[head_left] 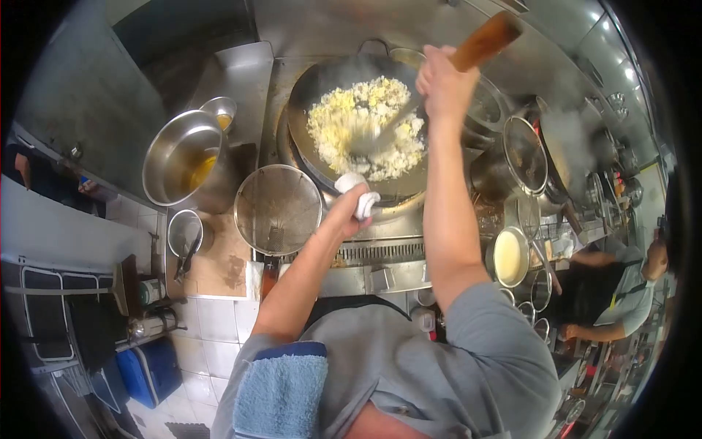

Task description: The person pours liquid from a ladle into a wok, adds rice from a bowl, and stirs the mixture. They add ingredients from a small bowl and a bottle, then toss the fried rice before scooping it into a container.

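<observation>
A large dark wok [303, 121] sits on the burner, holding white rice mixed with yellow bits that look like egg [391, 91]. My right hand [447, 84] is closed around the wooden handle of a wok spatula [486, 40]. Its metal shaft slants down to the left into the rice, where the head is smeared by motion. At the wok's near rim, my left hand [351, 212] grips a folded white cloth [358, 192]. Whether the cloth wraps the rim or a handle is hidden.
Left of the wok stand a round mesh strainer [278, 208], a deep steel pot [164, 164] with yellow liquid and a small steel pot [186, 230]. To the right are another strainer [525, 155] and a container of pale yellow liquid [508, 257]. Another person [607, 293] stands at far right.
</observation>
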`<state>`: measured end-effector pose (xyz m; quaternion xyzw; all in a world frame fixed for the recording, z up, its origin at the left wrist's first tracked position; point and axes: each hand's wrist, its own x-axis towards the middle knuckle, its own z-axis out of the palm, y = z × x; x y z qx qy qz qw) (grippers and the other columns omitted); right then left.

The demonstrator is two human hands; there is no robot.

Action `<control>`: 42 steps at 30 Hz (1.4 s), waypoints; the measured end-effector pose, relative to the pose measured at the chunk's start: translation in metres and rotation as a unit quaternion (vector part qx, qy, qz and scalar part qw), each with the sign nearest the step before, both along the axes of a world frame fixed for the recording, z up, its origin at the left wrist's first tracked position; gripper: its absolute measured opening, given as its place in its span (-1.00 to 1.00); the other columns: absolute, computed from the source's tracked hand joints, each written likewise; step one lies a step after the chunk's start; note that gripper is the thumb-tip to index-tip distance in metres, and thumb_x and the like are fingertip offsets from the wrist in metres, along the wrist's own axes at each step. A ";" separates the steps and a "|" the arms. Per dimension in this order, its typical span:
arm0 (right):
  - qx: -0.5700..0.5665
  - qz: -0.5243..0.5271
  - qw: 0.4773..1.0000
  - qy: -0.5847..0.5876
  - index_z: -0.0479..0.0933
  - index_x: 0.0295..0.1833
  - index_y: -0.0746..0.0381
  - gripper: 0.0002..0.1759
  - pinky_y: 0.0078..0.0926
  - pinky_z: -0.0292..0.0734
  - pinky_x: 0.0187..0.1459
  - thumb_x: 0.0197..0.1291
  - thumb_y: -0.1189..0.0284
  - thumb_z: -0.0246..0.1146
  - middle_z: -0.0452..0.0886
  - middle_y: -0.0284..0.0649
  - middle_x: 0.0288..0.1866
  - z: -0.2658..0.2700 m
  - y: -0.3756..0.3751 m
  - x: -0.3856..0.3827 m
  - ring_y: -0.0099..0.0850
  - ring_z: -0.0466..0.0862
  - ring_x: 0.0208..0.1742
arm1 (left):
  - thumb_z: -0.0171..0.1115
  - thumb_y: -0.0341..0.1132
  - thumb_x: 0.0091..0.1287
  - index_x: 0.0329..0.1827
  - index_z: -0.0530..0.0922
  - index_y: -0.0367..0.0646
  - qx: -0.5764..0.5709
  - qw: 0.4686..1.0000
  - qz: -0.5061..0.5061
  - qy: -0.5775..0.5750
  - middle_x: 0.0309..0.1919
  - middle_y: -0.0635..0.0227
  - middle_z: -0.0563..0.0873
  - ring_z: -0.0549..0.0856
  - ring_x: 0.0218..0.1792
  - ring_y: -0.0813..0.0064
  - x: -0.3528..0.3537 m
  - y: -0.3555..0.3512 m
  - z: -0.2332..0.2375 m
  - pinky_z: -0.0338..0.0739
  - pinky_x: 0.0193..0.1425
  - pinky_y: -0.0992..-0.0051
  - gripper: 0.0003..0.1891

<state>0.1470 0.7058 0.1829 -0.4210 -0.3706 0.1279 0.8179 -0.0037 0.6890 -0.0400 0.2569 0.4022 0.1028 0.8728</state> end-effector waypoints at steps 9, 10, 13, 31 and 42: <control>0.022 -0.033 0.998 -0.056 0.31 -0.54 0.16 -0.72 -0.67 -0.08 -0.73 0.20 0.57 0.17 0.20 -0.47 -0.74 -0.032 -0.039 0.015 -0.68 0.16 -0.78 | 0.11 -0.07 0.28 -0.20 0.50 0.08 0.018 0.998 -0.029 -0.050 -0.41 0.52 0.63 0.57 -0.42 0.58 0.000 0.005 -0.014 0.47 -0.48 0.46 -0.81; 0.025 -0.004 0.998 -0.063 0.30 -0.53 0.17 -0.72 -0.67 -0.07 -0.73 0.21 0.58 0.17 0.20 -0.47 -0.74 -0.019 -0.031 0.024 -0.68 0.16 -0.78 | 0.11 -0.07 0.28 -0.20 0.50 0.08 0.007 0.999 -0.038 -0.038 -0.41 0.53 0.63 0.57 -0.42 0.59 -0.005 0.000 -0.020 0.47 -0.48 0.46 -0.82; 0.032 -0.065 0.996 -0.043 0.23 -0.65 0.12 -0.60 -0.66 0.05 -0.71 0.14 0.57 0.24 0.25 -0.48 -0.75 -0.002 -0.067 0.022 -0.68 0.23 -0.76 | 0.11 -0.07 0.28 -0.21 0.50 0.09 0.015 0.999 -0.029 -0.039 -0.43 0.56 0.63 0.57 -0.44 0.60 0.001 0.007 -0.013 0.48 -0.49 0.45 -0.82; -0.044 -0.099 0.993 -0.037 0.33 -0.58 0.18 -0.76 -0.57 0.04 -0.78 0.05 0.53 0.21 0.28 -0.44 -0.79 0.015 0.007 0.065 -0.60 0.27 -0.84 | 0.03 -0.33 0.33 0.06 0.31 -0.18 -0.005 0.978 0.200 -0.066 -0.24 0.22 0.60 0.65 -0.30 0.35 0.012 -0.092 0.030 0.57 -0.43 0.41 -0.72; -0.083 -0.090 0.991 -0.060 0.35 -0.59 0.21 -0.78 -0.52 0.19 -0.68 0.03 0.49 0.20 0.31 -0.41 -0.77 0.050 -0.012 0.077 -0.57 0.32 -0.76 | 0.05 -0.36 0.30 0.14 0.35 -0.05 0.017 0.980 0.199 0.004 -0.20 0.29 0.62 0.65 -0.33 0.37 -0.011 -0.161 0.044 0.53 -0.46 0.41 -0.66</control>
